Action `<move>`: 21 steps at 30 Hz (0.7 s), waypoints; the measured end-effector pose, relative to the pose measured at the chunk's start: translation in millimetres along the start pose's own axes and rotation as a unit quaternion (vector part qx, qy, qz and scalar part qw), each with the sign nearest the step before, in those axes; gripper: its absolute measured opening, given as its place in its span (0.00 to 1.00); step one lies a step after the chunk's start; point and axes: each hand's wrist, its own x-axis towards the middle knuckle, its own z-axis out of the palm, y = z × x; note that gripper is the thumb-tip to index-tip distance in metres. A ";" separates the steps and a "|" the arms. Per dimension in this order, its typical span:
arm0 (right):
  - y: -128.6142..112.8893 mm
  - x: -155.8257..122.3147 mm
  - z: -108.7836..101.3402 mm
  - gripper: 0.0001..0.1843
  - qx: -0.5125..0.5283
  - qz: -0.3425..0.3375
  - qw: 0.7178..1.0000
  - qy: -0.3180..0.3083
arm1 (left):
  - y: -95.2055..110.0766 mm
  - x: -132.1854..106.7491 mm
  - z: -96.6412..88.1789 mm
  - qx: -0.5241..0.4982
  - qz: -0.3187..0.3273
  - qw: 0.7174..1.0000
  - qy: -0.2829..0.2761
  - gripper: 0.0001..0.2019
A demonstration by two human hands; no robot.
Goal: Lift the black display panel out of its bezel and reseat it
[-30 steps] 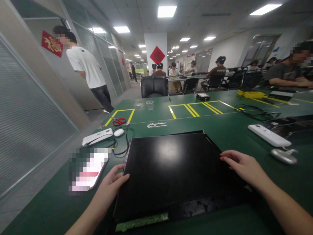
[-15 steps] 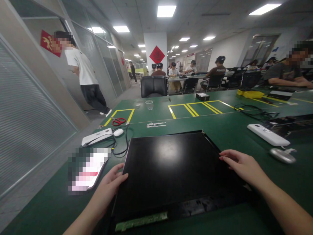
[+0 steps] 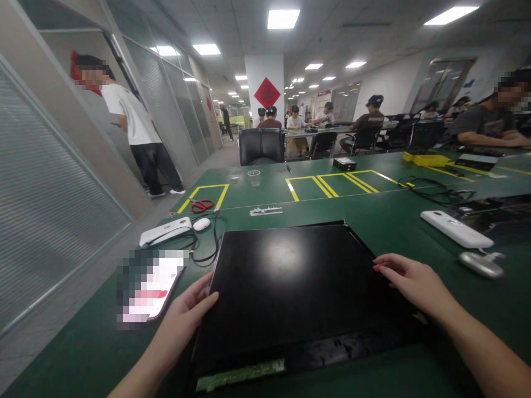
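A large black display panel point(image 3: 290, 282) lies flat on the green table point(image 3: 373, 215) in front of me, with a strip of green circuit board point(image 3: 240, 375) along its near edge. My left hand point(image 3: 186, 315) grips the panel's left edge, thumb on top. On the right edge, my right hand point(image 3: 415, 282) rests with its fingers curled over the side.
A phone point(image 3: 151, 284) lies left of the panel. Behind it are a white device point(image 3: 165, 231), a mouse point(image 3: 201, 224), black cables and red scissors point(image 3: 202, 206). Right: a white device point(image 3: 455, 229), a silver mouse point(image 3: 481, 264). A person stands at left point(image 3: 133, 130); others sit at far tables.
The panel and both my hands stay almost still. The standing person at the left has walked further left along the glass wall.
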 end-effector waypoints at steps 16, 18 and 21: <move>-7.1 0.4 -3.9 0.20 0.169 0.103 0.979 -0.042 | 9.9 3.5 -3.7 0.199 0.095 0.974 0.052 0.22; -10.8 0.3 -5.4 0.21 0.195 0.120 0.973 -0.037 | 6.6 5.7 -5.6 0.214 0.100 0.971 0.047 0.21; -12.7 1.2 -6.4 0.22 0.210 0.134 0.968 -0.040 | 1.5 8.8 -8.9 0.249 0.112 0.961 0.043 0.22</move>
